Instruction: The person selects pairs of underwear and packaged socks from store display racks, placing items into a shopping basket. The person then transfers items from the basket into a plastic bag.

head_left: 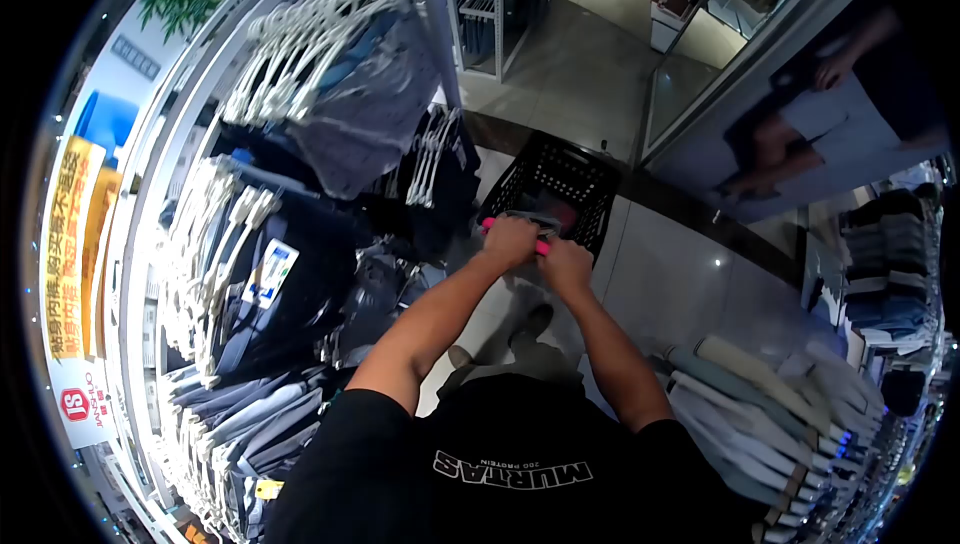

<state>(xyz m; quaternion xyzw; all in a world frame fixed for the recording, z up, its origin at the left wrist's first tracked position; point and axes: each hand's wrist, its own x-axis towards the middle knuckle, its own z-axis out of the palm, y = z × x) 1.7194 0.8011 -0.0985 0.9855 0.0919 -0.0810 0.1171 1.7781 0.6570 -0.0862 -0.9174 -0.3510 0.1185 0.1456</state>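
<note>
Both my hands are closed around the pink handle (pixel 542 246) of a black shopping cart. My left hand (pixel 511 241) grips near its left end. Just beside it, my right hand (pixel 567 266) holds the right part, the two almost touching. The cart's black perforated basket (pixel 598 184) lies ahead of my hands. Something dark reddish (pixel 556 210) shows inside it, too dim to name. My shoes are partly visible on the floor below the handle.
Racks of dark underwear on white hangers (pixel 300 54) line the left side, close to the cart. At the right hang light garments (pixel 750 404), with folded stacks (pixel 890 254) behind. A large poster panel (pixel 800 114) stands ahead right. Tiled floor (pixel 590 44) runs ahead between the shelves.
</note>
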